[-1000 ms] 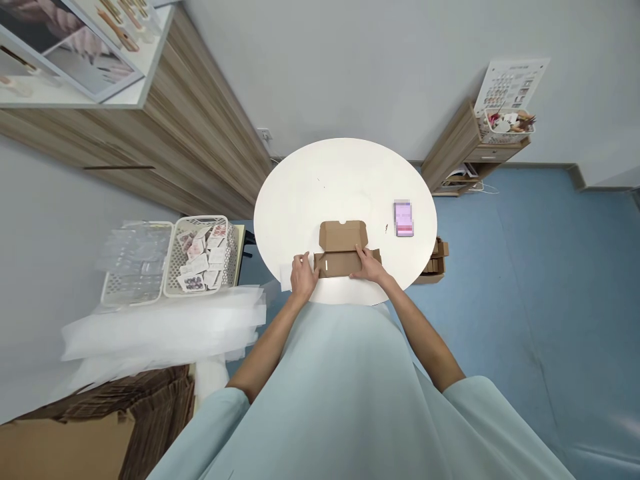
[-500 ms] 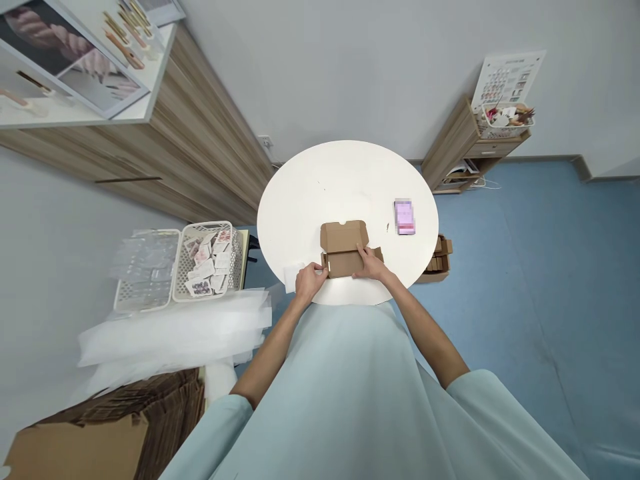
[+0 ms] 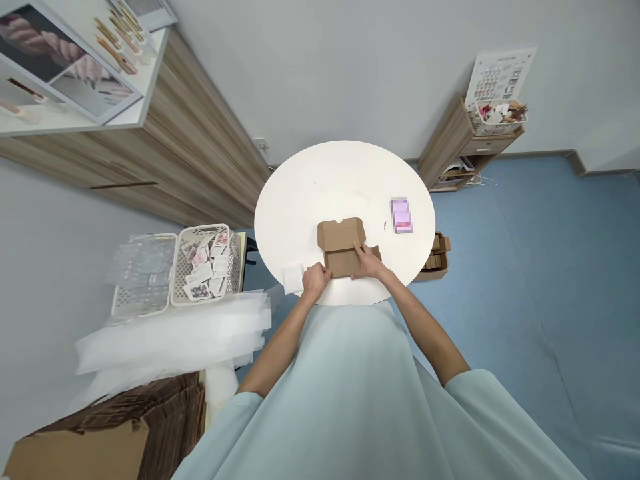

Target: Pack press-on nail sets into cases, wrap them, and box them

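Note:
A brown cardboard box (image 3: 342,236) lies partly folded on the white round table (image 3: 300,193), its lid panel raised at the far side. My left hand (image 3: 316,279) is closed on the box's near left corner, fingers pressed to the side wall. At the right, my right hand (image 3: 369,261) grips the box's right end, thumb over the inside panel and fingers at the near edge. A side flap sticks out just beyond that hand. Close to my left hand lies a small white foam sheet (image 3: 293,279).
A phone (image 3: 401,215) with a blurred screen lies on the table's right. Left stand white baskets with cards (image 3: 206,270) and clear plastic pieces (image 3: 145,267), above white foam sheets (image 3: 170,337) and stacked flat cardboard (image 3: 80,450). A carton (image 3: 434,263) of small boxes sits right.
My left hand has moved slightly right and pressed in at the box's left corner, where the side flap now looks folded up. My right hand keeps its hold. The view has shifted a little.

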Action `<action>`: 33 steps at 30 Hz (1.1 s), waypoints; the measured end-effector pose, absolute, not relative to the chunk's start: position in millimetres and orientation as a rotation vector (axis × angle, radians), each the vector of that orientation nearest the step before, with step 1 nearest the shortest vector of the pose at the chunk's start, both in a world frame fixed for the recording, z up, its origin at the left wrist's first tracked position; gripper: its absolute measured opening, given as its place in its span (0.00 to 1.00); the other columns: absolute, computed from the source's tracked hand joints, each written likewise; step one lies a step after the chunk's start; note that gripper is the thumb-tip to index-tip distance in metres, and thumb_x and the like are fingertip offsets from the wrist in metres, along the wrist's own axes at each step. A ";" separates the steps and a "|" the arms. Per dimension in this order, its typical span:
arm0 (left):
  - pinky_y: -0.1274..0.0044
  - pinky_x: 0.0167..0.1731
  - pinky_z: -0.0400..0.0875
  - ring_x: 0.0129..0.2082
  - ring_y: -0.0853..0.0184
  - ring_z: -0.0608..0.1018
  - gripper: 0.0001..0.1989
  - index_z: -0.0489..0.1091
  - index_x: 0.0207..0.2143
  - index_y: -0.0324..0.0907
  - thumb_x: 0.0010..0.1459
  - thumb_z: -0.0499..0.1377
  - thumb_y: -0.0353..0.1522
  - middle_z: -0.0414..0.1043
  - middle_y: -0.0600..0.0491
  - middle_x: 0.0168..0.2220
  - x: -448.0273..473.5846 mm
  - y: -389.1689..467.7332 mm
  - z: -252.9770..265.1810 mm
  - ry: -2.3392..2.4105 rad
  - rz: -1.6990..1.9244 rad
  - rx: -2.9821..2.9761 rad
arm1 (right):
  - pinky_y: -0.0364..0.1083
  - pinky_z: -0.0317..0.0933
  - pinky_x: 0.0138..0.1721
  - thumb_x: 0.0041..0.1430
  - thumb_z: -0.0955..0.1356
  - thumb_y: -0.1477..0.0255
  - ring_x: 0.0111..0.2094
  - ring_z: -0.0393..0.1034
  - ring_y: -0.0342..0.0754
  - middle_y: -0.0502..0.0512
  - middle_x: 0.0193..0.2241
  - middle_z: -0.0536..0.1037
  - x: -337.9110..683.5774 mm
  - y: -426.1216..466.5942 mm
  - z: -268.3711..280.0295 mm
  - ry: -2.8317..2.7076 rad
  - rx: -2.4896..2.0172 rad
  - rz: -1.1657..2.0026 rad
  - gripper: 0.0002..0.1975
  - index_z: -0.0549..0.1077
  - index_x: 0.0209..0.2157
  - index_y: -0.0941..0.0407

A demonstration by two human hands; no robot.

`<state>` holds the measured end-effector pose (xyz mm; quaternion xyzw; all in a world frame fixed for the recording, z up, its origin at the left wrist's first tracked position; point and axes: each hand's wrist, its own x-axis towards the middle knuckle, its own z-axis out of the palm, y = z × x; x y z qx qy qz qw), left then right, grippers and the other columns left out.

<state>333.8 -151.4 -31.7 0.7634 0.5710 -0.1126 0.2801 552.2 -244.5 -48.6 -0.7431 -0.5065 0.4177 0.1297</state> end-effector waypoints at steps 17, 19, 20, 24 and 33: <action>0.69 0.40 0.72 0.44 0.51 0.82 0.10 0.77 0.43 0.37 0.65 0.57 0.31 0.81 0.38 0.41 347.2 -154.9 -25.5 1.507 -0.313 2.091 | 0.54 0.69 0.52 0.66 0.67 0.58 0.47 0.77 0.57 0.64 0.47 0.82 577.6 -322.7 -43.9 -0.780 -2.359 0.709 0.22 0.75 0.53 0.59; 0.71 0.39 0.71 0.44 0.52 0.81 0.10 0.77 0.44 0.37 0.65 0.57 0.31 0.81 0.39 0.40 348.2 -155.1 -24.1 1.515 -0.335 2.087 | 0.53 0.69 0.50 0.64 0.67 0.59 0.44 0.78 0.57 0.61 0.41 0.84 577.3 -326.6 -49.0 -0.723 -2.389 0.779 0.15 0.77 0.42 0.56; 0.71 0.39 0.71 0.44 0.53 0.81 0.10 0.76 0.44 0.37 0.65 0.56 0.30 0.81 0.40 0.40 348.7 -155.2 -22.9 1.518 -0.348 2.084 | 0.52 0.69 0.49 0.63 0.67 0.60 0.44 0.79 0.57 0.60 0.39 0.84 576.0 -326.6 -50.5 -0.708 -2.393 0.787 0.13 0.77 0.38 0.55; 0.71 0.39 0.70 0.44 0.53 0.81 0.11 0.76 0.45 0.37 0.66 0.55 0.29 0.80 0.40 0.42 350.3 -155.8 -18.0 1.523 -0.362 2.079 | 0.49 0.68 0.45 0.62 0.66 0.62 0.41 0.80 0.56 0.58 0.34 0.85 567.5 -319.1 -45.4 -0.691 -2.336 0.769 0.10 0.73 0.33 0.53; 0.71 0.37 0.70 0.44 0.53 0.82 0.09 0.75 0.44 0.37 0.65 0.56 0.29 0.80 0.39 0.42 353.5 -158.0 -13.7 1.525 -0.354 2.065 | 0.46 0.66 0.40 0.68 0.67 0.59 0.38 0.79 0.53 0.56 0.34 0.84 538.2 -288.9 -14.3 -1.025 -2.299 0.816 0.12 0.74 0.37 0.53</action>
